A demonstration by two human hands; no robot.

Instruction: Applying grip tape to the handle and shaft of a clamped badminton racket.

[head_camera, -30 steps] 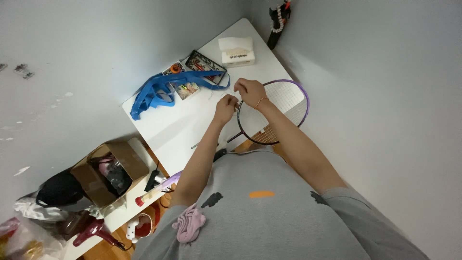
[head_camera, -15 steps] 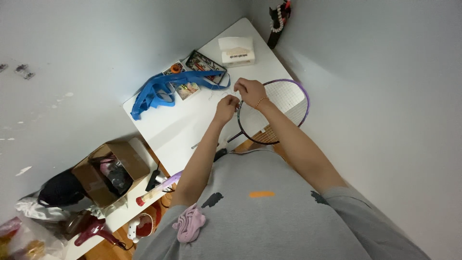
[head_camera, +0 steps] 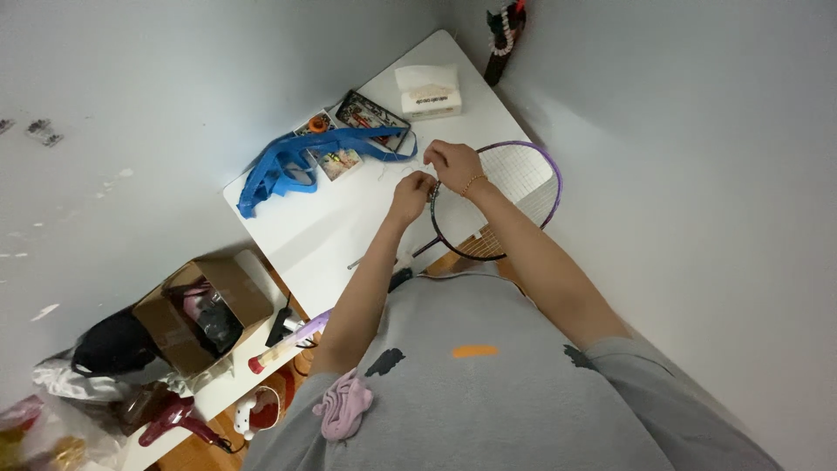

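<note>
On the white table (head_camera: 349, 235) below me, a purple-framed badminton racket (head_camera: 540, 166) lies flat, its strung head reaching toward the wall at three o'clock and its dark shaft running back toward my body at six o'clock. Lying flat like that, the frame stays steady while both hands meet at its nine o'clock rim. My left hand (head_camera: 411, 190) is curled, its fingertips closed against the frame edge, seemingly pinching a thin string there, though the string itself is too fine to be sure of. My right hand (head_camera: 452, 164), a beaded bracelet at its wrist, sits just beside it at one o'clock, fingers bunched as if nipping the same strand; I cannot tell exactly what it holds. The two hands nearly touch.

At ten o'clock from my hands a blue strap (head_camera: 296, 166) sprawls across the table, partly over some flat printed packets (head_camera: 370, 112). At twelve o'clock, near the far corner, stands a white tissue box (head_camera: 427, 90). Off the table at eight o'clock an open cardboard box (head_camera: 205, 310) holds dark gear.
</note>
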